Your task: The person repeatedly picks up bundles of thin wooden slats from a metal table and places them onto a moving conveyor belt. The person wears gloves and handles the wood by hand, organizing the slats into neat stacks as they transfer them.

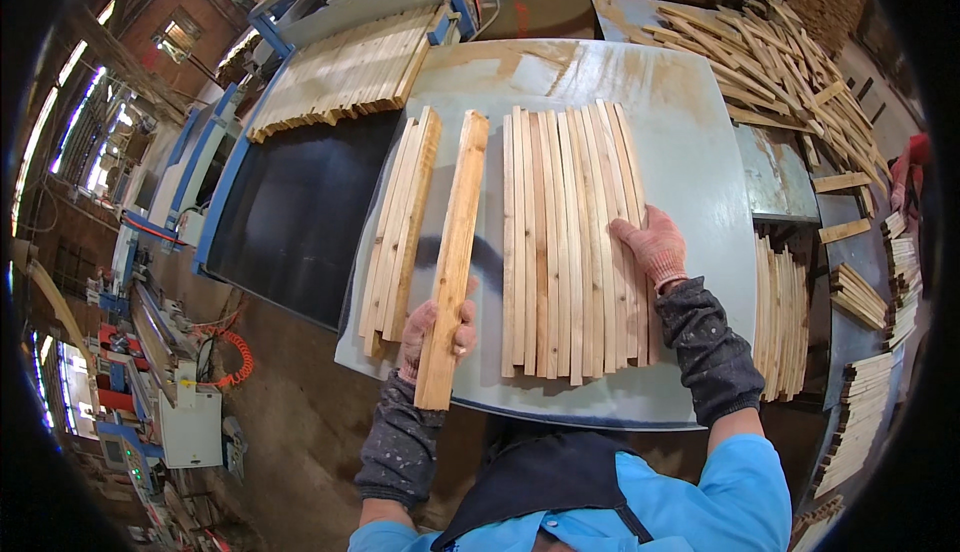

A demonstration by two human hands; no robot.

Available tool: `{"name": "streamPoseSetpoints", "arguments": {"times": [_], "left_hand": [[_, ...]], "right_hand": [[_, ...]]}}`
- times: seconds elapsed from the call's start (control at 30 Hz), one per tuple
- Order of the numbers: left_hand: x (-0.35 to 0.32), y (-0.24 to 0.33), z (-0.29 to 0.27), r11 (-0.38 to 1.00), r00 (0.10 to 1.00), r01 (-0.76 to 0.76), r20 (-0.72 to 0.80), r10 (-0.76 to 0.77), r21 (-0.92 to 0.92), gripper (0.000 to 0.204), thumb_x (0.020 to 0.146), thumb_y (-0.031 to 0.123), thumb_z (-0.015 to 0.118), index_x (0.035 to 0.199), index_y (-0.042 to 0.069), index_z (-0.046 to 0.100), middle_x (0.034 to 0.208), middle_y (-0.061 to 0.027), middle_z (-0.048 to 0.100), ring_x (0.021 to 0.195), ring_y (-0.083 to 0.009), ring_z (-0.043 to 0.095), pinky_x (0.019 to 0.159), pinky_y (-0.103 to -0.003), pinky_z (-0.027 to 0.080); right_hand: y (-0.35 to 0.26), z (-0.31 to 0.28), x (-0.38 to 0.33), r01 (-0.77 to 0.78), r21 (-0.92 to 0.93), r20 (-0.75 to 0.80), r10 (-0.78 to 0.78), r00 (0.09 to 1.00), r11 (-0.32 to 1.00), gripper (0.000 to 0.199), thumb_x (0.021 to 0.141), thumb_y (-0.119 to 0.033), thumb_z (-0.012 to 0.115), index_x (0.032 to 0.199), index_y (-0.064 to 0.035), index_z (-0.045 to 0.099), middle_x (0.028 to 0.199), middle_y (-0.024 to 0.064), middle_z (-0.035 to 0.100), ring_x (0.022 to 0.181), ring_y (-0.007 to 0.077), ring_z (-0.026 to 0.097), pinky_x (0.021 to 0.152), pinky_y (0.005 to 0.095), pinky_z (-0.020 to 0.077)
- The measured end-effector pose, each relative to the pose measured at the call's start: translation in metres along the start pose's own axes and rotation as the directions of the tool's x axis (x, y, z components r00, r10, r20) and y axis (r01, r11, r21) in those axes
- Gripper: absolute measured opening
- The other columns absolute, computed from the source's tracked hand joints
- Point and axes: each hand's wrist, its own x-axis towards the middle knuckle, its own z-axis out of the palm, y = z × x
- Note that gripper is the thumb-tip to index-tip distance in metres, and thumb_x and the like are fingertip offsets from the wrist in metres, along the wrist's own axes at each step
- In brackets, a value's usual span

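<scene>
My left hand, in a pink work glove, is closed around a long wooden strip, which is held lengthwise away from me with its near end tipped toward my body. To its left lies a small group of similar strips on the pale worktable. On the right, a wider row of strips lies side by side, their near ends uneven. My right hand, also gloved, rests with fingers apart against the right edge of that row. Part of its fingertips is hidden.
A blue-framed machine with a dark conveyor belt stands at left, many strips lined up on it. A loose heap of strips lies at far right. Stacked strips sit beside the table. A red coiled hose hangs left.
</scene>
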Motion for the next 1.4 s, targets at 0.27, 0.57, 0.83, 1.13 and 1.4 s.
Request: {"name": "streamPoseSetpoints", "arguments": {"times": [0.27, 0.57, 0.83, 1.13, 1.4], "left_hand": [[0.005, -0.013, 0.003, 0.993, 0.997, 0.051, -0.05, -0.057, -0.107, 0.088, 0.095, 0.037, 0.073, 0.166, 0.001, 0.036, 0.123, -0.0178, 0.071, 0.094, -0.0298, 0.078, 0.077, -0.043, 0.064], [-0.001, -0.003, 0.003, 0.979, 0.997, 0.074, -0.013, -0.078, -0.189, 0.087, 0.094, 0.034, 0.071, 0.167, 0.003, 0.035, 0.128, -0.0189, 0.07, 0.098, -0.0316, 0.077, 0.08, -0.046, 0.065], [-0.003, 0.0, 0.006, 0.998, 0.996, 0.056, -0.061, -0.058, -0.037, 0.088, 0.099, 0.056, 0.07, 0.165, 0.005, 0.04, 0.116, -0.012, 0.073, 0.086, -0.0249, 0.075, 0.07, -0.038, 0.06], [0.013, -0.005, 0.025, 0.997, 0.993, 0.064, 0.1, -0.059, -0.042, 0.091, 0.102, 0.063, 0.066, 0.162, -0.001, 0.042, 0.112, -0.0124, 0.072, 0.085, -0.0255, 0.072, 0.073, -0.041, 0.059], [0.029, -0.013, 0.068, 0.986, 0.994, -0.026, 0.105, 0.008, 0.166, 0.086, 0.107, 0.053, 0.062, 0.163, -0.006, 0.034, 0.124, -0.0188, 0.069, 0.112, -0.0353, 0.072, 0.114, -0.06, 0.05]], "right_hand": [[0.015, 0.011, 0.011, 0.002, 0.034, -0.005, -0.002, 1.0, 0.999, 0.076, 0.084, -0.058, 0.082, 0.129, 0.0036, 0.072, 0.127, 0.0238, 0.075, 0.121, 0.0386, 0.071, 0.105, 0.0476, 0.0537], [0.002, 0.0, -0.002, -0.031, 0.197, 0.05, 0.022, 0.999, 0.98, 0.069, 0.085, -0.05, 0.084, 0.13, 0.0003, 0.073, 0.123, 0.0216, 0.076, 0.114, 0.0363, 0.073, 0.102, 0.0451, 0.0548], [0.0, 0.001, -0.002, -0.04, 0.152, 0.066, 0.03, 0.997, 0.988, 0.075, 0.084, -0.051, 0.085, 0.136, 0.0011, 0.07, 0.126, 0.0218, 0.076, 0.117, 0.0362, 0.073, 0.105, 0.0446, 0.0539], [-0.019, -0.023, -0.08, 0.229, 0.304, -0.171, -0.184, 0.968, 0.925, 0.075, 0.096, -0.037, 0.082, 0.151, 0.0069, 0.057, 0.134, 0.0268, 0.072, 0.126, 0.0309, 0.07, 0.1, 0.042, 0.0609], [-0.062, 0.044, -0.245, -0.432, 0.722, 0.65, -0.315, 0.691, 0.541, 0.047, 0.108, -0.039, 0.07, 0.138, -0.0021, 0.068, 0.103, 0.0042, 0.074, 0.086, 0.0109, 0.067, 0.076, 0.0269, 0.0557]]}}
